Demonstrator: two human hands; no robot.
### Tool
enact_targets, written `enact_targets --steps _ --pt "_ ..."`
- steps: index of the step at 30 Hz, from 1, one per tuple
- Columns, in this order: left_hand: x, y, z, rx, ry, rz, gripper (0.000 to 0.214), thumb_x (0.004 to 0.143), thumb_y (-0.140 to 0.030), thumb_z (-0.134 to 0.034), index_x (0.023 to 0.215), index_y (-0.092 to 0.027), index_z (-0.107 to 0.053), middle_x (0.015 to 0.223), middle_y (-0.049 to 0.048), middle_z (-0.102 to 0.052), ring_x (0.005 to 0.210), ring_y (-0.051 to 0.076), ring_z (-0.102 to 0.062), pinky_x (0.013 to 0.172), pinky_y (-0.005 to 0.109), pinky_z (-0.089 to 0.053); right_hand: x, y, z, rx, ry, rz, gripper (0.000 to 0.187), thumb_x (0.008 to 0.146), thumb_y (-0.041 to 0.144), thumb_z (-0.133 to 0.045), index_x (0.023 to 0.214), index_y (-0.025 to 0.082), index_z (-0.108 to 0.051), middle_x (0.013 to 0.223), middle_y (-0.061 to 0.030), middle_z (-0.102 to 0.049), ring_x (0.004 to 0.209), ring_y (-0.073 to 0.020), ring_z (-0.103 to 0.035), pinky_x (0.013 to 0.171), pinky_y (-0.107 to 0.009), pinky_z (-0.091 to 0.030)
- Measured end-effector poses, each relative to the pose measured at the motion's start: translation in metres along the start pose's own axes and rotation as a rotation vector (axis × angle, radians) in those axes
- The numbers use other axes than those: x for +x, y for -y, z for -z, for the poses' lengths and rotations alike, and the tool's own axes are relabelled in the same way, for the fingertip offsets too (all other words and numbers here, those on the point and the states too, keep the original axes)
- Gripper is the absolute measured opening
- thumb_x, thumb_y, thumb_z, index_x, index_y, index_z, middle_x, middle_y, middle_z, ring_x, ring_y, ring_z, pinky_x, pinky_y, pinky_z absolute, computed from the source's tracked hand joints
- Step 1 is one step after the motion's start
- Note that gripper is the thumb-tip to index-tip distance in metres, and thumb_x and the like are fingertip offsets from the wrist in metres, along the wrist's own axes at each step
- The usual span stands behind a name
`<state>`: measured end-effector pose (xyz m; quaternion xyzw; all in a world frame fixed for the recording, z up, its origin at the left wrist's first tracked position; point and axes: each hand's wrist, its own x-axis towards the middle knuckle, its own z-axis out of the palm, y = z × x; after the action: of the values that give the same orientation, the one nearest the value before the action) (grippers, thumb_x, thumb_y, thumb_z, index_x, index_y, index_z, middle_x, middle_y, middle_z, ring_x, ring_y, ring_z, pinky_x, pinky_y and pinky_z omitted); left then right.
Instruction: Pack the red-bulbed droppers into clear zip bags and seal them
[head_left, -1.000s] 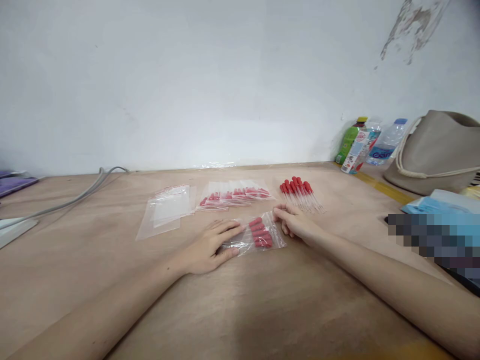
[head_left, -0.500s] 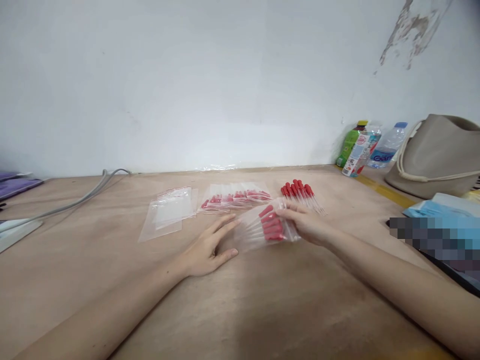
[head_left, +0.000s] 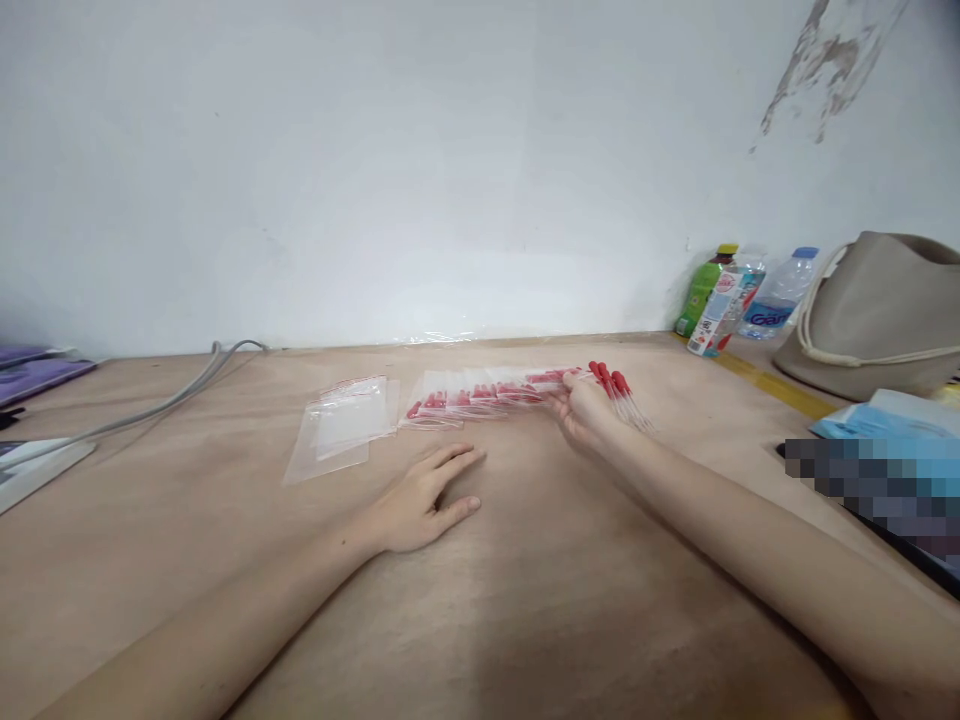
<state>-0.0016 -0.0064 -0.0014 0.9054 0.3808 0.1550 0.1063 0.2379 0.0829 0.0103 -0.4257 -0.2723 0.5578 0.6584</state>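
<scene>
My left hand lies flat on the wooden table, fingers stretched out, holding nothing. My right hand reaches forward and pinches the edge of a clear bag of red-capped droppers, which it holds over the right end of a row of filled bags. Loose red-capped droppers lie just right of that hand. A small stack of empty clear zip bags sits to the left of the row.
Bottles stand against the white wall at the back right, beside a beige bag. A blue item lies at the right edge. A grey cable and purple and white things lie at the far left.
My right hand lifted the filled bag from in front of me and carried it forward to the row of filled bags. My left hand let go and stayed flat on the table.
</scene>
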Motion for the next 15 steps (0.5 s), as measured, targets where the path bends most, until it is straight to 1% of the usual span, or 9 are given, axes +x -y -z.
enact_targets --steps 3,5,7,8,9,10,11,13,15 --pt "0.000 0.001 0.000 0.008 0.003 -0.005 0.050 0.090 -0.044 -0.042 0.135 -0.025 -0.035 0.139 0.0075 -0.037 0.127 0.025 -0.035 0.104 0.044 -0.032 -0.002 -0.008 0.001 -0.031 -0.017 -0.078 0.011 0.085 0.012 -0.039 0.088 0.021 -0.045 0.095 -0.0044 -0.062 0.082 -0.0108 -0.064 0.072 -0.025 -0.056" --pt "-0.001 0.001 0.000 0.011 0.002 -0.011 0.049 0.090 -0.044 -0.043 0.135 -0.025 -0.036 0.138 0.0074 -0.038 0.126 0.024 -0.035 0.104 0.043 -0.032 -0.008 -0.006 0.005 -0.077 -0.008 -0.168 0.008 0.085 0.016 -0.043 0.091 0.019 -0.047 0.087 -0.0056 -0.062 0.077 -0.0113 -0.065 0.067 -0.024 -0.057" --pt "-0.001 0.000 -0.001 0.016 -0.010 -0.023 0.048 0.089 -0.043 -0.044 0.134 -0.025 -0.037 0.137 0.0071 -0.038 0.126 0.024 -0.036 0.103 0.043 -0.033 -0.017 0.001 0.012 -0.208 0.042 -0.281 0.005 0.083 0.018 -0.048 0.087 0.017 -0.050 0.075 -0.0054 -0.062 0.068 -0.0119 -0.064 0.059 -0.022 -0.056" --pt "-0.001 -0.001 -0.001 0.023 -0.032 -0.027 0.047 0.089 -0.043 -0.044 0.133 -0.025 -0.039 0.137 0.0068 -0.039 0.125 0.024 -0.036 0.103 0.042 -0.033 -0.021 0.004 0.016 -0.318 0.088 -0.311 0.004 0.080 0.019 -0.052 0.083 0.016 -0.052 0.070 -0.0053 -0.061 0.062 -0.0121 -0.063 0.054 -0.021 -0.055" --pt "0.000 -0.001 -0.001 0.038 -0.071 -0.027 0.044 0.089 -0.042 -0.044 0.130 -0.025 -0.042 0.135 0.0065 -0.041 0.125 0.024 -0.037 0.103 0.041 -0.033 -0.025 0.007 0.020 -0.453 0.140 -0.306 0.005 0.078 0.020 -0.056 0.078 0.016 -0.054 0.066 -0.0053 -0.061 0.056 -0.0121 -0.061 0.049 -0.021 -0.053" --pt "0.001 -0.001 -0.001 0.064 -0.130 -0.019 0.041 0.089 -0.041 -0.045 0.126 -0.025 -0.047 0.133 0.0061 -0.043 0.124 0.024 -0.037 0.102 0.041 -0.033 -0.028 0.010 0.022 -0.603 0.193 -0.248 0.009 0.075 0.023 -0.059 0.072 0.015 -0.055 0.063 -0.0054 -0.061 0.051 -0.0117 -0.058 0.045 -0.022 -0.051" --pt "0.002 0.000 0.000 0.101 -0.204 0.000 0.037 0.089 -0.040 -0.045 0.122 -0.025 -0.051 0.130 0.0058 -0.045 0.122 0.024 -0.038 0.102 0.042 -0.033 -0.030 0.011 0.025 -0.752 0.233 -0.133 0.013 0.073 0.026 -0.062 0.068 0.015 -0.055 0.062 -0.0057 -0.061 0.047 -0.0115 -0.056 0.043 -0.023 -0.049" --pt "0.004 0.005 0.002 0.201 -0.361 0.072 0.030 0.089 -0.038 -0.043 0.112 -0.025 -0.056 0.123 0.0053 -0.050 0.119 0.025 -0.041 0.101 0.044 -0.032 -0.029 0.012 0.026 -1.003 0.270 0.239 0.018 0.073 0.031 -0.061 0.065 0.016 -0.058 0.065 -0.0063 -0.062 0.052 -0.0131 -0.056 0.051 -0.027 -0.050" --pt "0.005 0.014 0.006 0.324 -0.473 0.187 0.029 0.089 -0.037 -0.041 0.110 -0.025 -0.057 0.120 0.0067 -0.051 0.116 0.027 -0.042 0.098 0.046 -0.032 -0.023 0.009 0.023 -1.161 0.297 0.614 0.019 0.076 0.034 -0.056 0.073 0.016 -0.063 0.076 -0.0078 -0.065 0.072 -0.0176 -0.060 0.071 -0.032 -0.050"
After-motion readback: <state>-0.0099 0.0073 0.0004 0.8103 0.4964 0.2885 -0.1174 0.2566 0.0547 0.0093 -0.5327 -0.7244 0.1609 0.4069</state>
